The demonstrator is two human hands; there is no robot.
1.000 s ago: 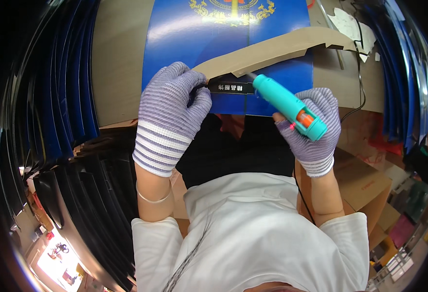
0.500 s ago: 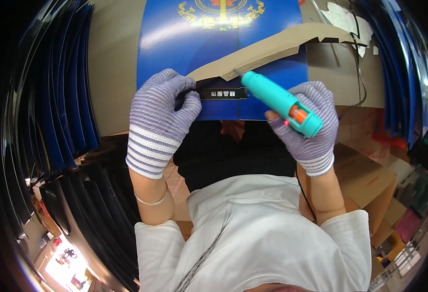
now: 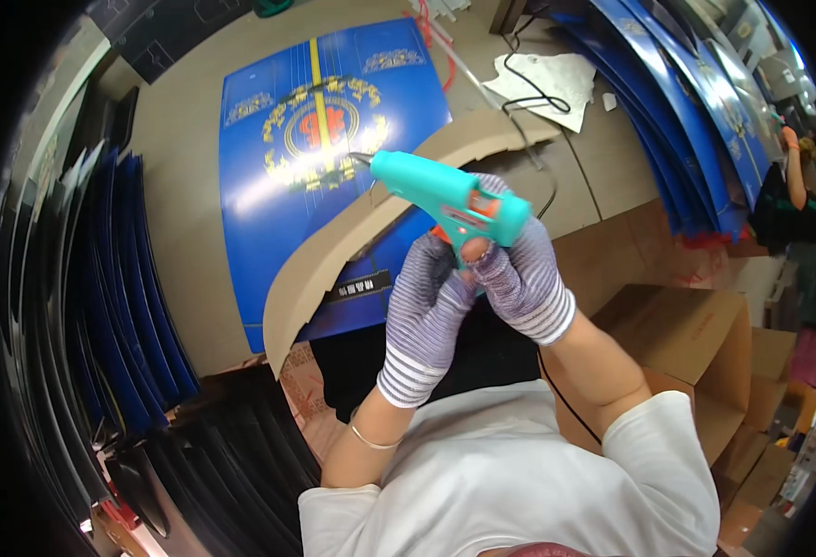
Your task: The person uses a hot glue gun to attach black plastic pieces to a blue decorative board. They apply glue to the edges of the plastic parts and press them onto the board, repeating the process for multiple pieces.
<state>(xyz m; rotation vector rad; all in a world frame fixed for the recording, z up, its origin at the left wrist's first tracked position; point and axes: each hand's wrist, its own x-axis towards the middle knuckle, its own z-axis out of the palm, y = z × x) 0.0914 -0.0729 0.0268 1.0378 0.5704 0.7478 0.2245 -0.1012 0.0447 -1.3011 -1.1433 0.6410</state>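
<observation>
A turquoise glue gun (image 3: 427, 183) is gripped in my right hand (image 3: 529, 278), its metal nozzle pointing up and left. My left hand (image 3: 427, 311) is drawn up against the gun's handle, below the orange trigger. Its fingers are curled, and what they hold, if anything, is hidden. Both hands wear purple-and-white striped gloves; the right thumb tip is bare. Under the gun, a curved beige cardboard strip (image 3: 320, 255) crosses a glossy blue board (image 3: 246, 237) with a gold and red emblem. Beside the strip's inner edge lies a small black label (image 3: 360, 286) with white lettering.
Blue boards (image 3: 134, 288) stand in a row at left, and more blue boards (image 3: 673, 121) at right. Black panels (image 3: 208, 441) are stacked lower left. White paper (image 3: 556, 84) and a black cord (image 3: 547, 190) lie at the far right of the table. An open cardboard box (image 3: 668, 334) stands right; another person (image 3: 793, 186) is beyond.
My left hand has left the label's edge and come over to the glue gun. Both hands are now close together. The view has shifted, and the board and strip appear turned.
</observation>
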